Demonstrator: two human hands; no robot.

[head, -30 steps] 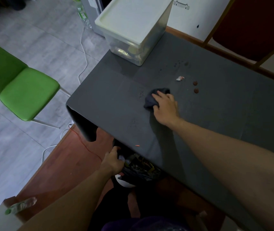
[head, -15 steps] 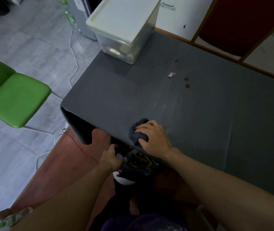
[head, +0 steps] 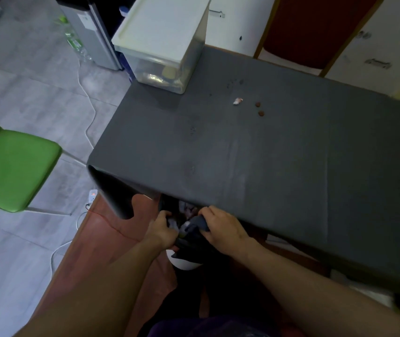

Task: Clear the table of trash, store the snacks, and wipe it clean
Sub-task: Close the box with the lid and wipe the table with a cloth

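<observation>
Fingers (head: 209,211) of the R hand (head: 222,228) are curled round a dark cloth (head: 197,223), bunched just past the near edge of the table (head: 291,166) and a bit below its top. L hand (head: 161,230) is just beside it, fingers clenched on the rim of a black bag (head: 189,242) that lines a white bin (head: 182,262) under the edge. Looks like the wipe step, w/ the cloth held off the edge so any bits on it drop into the bag, which the L hand holds open; can't tell if anything is falling, too dark in there. Wiping isn't done, imo: the far part of the table has a pale scrap (head: 238,101), two brown crumbs (head: 257,104) near it, and dark specks (head: 234,82) closer to the box (head: 162,45). Box is lidded, at the far L corner, w/ pkts showing thru its clear wall, so snacks seem stored. Next move prob needs the cloth up on the top, well beyond the mid, flat over scrap + crumbs, then one firm drag toward the bag w/o scattering them off the side. L hand shd hold the bag mouth wide & tight to the edge. Green chair (head: 16,166) stands apart on the L, not in the way.
</observation>
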